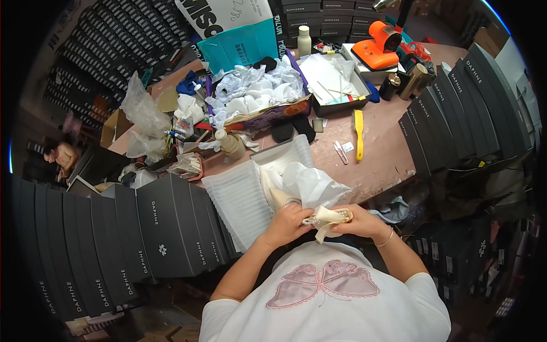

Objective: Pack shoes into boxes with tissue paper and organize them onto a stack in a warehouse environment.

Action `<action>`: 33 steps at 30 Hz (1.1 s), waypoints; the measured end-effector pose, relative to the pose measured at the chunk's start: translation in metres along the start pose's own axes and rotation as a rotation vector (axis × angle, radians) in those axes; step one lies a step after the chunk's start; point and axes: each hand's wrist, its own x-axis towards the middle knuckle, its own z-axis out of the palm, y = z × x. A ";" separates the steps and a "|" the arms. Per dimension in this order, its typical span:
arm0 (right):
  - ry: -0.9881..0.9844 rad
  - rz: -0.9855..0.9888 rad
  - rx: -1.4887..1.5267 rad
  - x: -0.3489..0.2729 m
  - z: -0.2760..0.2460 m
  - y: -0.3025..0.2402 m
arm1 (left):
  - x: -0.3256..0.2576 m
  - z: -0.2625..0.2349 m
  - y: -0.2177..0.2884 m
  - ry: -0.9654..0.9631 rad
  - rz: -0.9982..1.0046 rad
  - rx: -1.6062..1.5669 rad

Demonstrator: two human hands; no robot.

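Note:
Close in front of me, both hands hold a cream shoe (pixel 326 215) with straps and a glittery trim. My left hand (pixel 289 224) pinches its trimmed side. My right hand (pixel 358 221) wraps around the other end, beside a loose strap. Much of the shoe is hidden by my fingers. Just beyond lies an open shoebox (pixel 276 151) with white tissue paper (pixel 312 185) bunched in it. A second cream piece, likely the other shoe (pixel 279 197), shows by my left hand. A ribbed white foam sheet (pixel 235 196) hangs over the box's left side.
Stacked dark shoeboxes stand left (pixel 165 228) and right (pixel 444 119). On the table (pixel 387 151) are a yellow-handled brush (pixel 358 137), small snips (pixel 341 153), a bottle (pixel 229 143), a carton (pixel 268 111) of white padding and an orange device (pixel 377 47). Another person (pixel 64 157) is far left.

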 end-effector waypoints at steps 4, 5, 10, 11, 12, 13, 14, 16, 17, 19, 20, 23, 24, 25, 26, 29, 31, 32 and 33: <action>0.135 -0.114 0.080 -0.051 -0.021 0.011 | 0.019 -0.025 -0.020 0.180 -0.198 -0.284; 0.154 -0.113 0.163 -0.069 -0.027 0.007 | 0.024 -0.033 -0.028 0.250 -0.274 -0.329; 0.229 -0.377 0.254 -0.116 -0.041 -0.006 | 0.073 -0.078 -0.027 0.347 -0.188 0.152; 0.183 -0.491 0.202 -0.115 -0.042 -0.009 | 0.081 -0.085 -0.021 0.356 -0.098 0.253; 0.167 -0.536 0.256 -0.110 -0.037 -0.019 | 0.089 -0.091 -0.013 0.318 -0.045 0.327; 0.142 -0.580 0.309 -0.103 -0.028 -0.031 | 0.091 -0.094 -0.007 0.290 -0.021 0.336; 0.181 -0.614 0.357 -0.094 -0.023 -0.031 | 0.090 -0.096 -0.002 0.264 0.002 0.346; 0.180 -0.574 0.462 -0.076 -0.018 -0.028 | 0.082 -0.098 0.015 0.162 -0.006 0.291; 0.193 -0.541 0.527 -0.064 -0.018 -0.020 | 0.079 -0.096 0.025 0.196 -0.011 0.256; 0.070 -0.371 0.661 -0.043 -0.012 -0.019 | 0.067 -0.092 0.038 0.263 -0.049 0.188; 0.219 -0.324 0.803 -0.033 0.001 -0.016 | 0.064 -0.095 0.040 0.213 -0.105 0.091; 0.479 -0.314 0.832 0.008 0.004 0.013 | 0.053 -0.096 0.038 0.133 -0.082 0.136; 0.411 -0.289 0.946 0.015 -0.002 0.017 | 0.050 -0.098 0.032 0.143 -0.066 0.254; 0.342 -0.282 1.054 0.015 -0.009 0.022 | 0.049 -0.097 0.023 0.155 -0.049 0.371; 0.274 -0.273 1.162 0.012 -0.015 0.029 | 0.047 -0.096 0.015 0.165 -0.031 0.487; 0.176 -0.240 1.293 0.001 -0.016 0.033 | 0.041 -0.089 -0.002 0.076 -0.088 0.463; 0.121 -0.255 1.320 -0.003 -0.016 0.032 | 0.043 -0.083 0.004 0.001 -0.159 0.266; 0.115 -0.241 1.334 -0.004 -0.015 0.030 | 0.043 -0.078 0.008 -0.038 -0.193 0.167; 0.130 -0.238 1.333 -0.004 -0.015 0.030 | 0.045 -0.074 0.010 -0.020 -0.157 0.143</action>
